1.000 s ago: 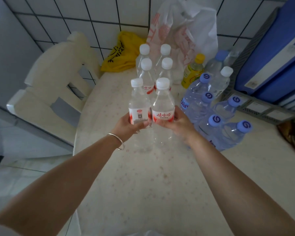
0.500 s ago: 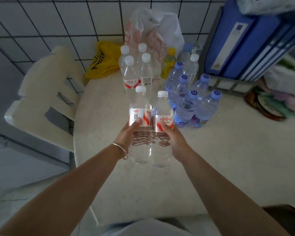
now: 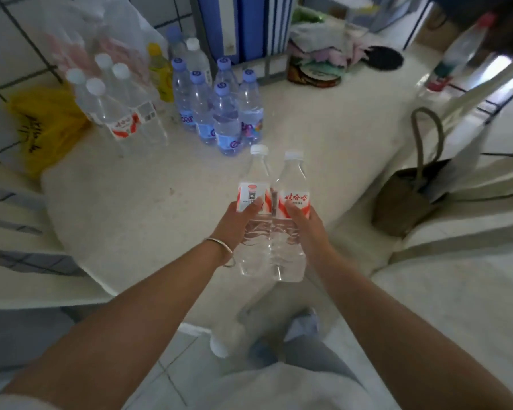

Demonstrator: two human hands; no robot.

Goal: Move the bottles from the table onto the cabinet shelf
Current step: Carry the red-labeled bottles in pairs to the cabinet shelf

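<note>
Two clear water bottles with white caps and red-and-white labels are held side by side above the table's near edge. My left hand grips the left bottle and my right hand grips the right bottle. Both bottles stand upright and touch each other. On the table at the back left stands a group of several more white-capped bottles. Beside them is a cluster of several blue-capped bottles and a yellow bottle.
A yellow bag and a white plastic bag lie at the back left. Blue binders stand behind the bottles. A brown handbag sits at the table's right edge. White plastic chairs flank the table.
Both hands have lifted the two bottles off the table and drawn them back toward me. The view has swung to the right, so the remaining bottles now lie to the upper left.
</note>
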